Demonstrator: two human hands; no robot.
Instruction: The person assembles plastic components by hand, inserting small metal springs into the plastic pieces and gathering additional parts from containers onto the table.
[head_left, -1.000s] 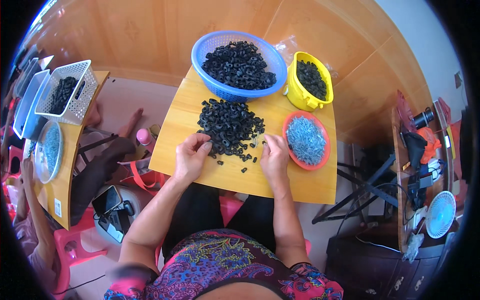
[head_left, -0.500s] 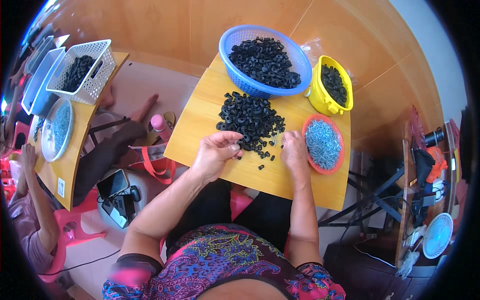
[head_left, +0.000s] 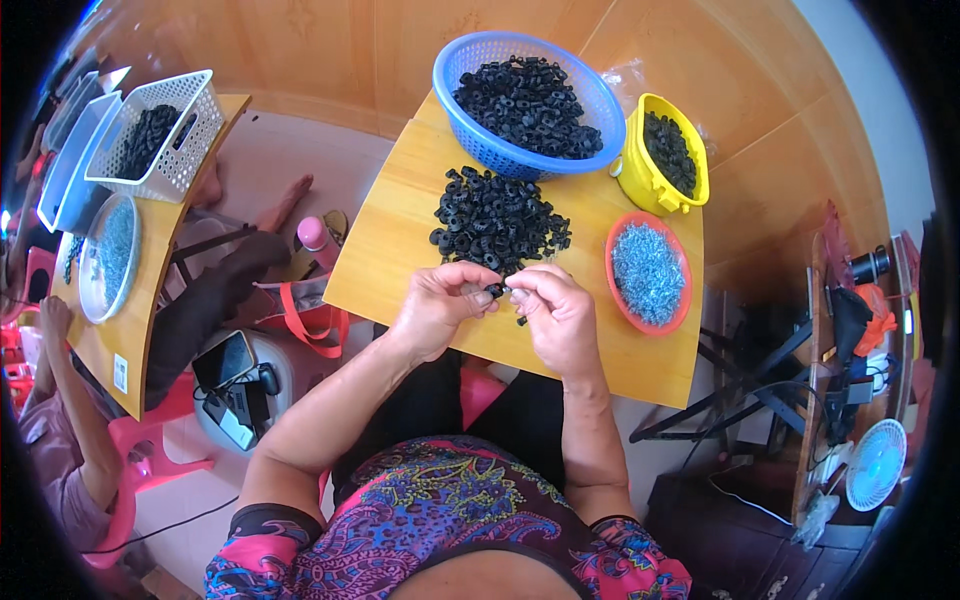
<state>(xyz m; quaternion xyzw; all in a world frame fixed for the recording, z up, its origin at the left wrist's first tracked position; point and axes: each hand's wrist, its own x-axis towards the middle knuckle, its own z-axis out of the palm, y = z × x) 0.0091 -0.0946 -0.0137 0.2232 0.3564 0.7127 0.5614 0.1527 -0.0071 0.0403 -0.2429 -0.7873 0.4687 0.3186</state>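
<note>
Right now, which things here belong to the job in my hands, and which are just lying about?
Likely the job:
- black part in left hand
- black pile
- blue basket
- yellow bucket
- silvery pieces
- red dish

Apparently lying about:
- pink bottle
- fan

Looks like a small hand-assembly workshop in a tiled room: has two worktops (head_left: 390, 240) set with baskets (head_left: 490, 152) and dishes (head_left: 655, 327), heaps of small black parts (head_left: 500, 215), shiny metallic-looking pieces (head_left: 645, 275), pink plastic stools (head_left: 122, 435), and a second seated worker (head_left: 65, 480).
</note>
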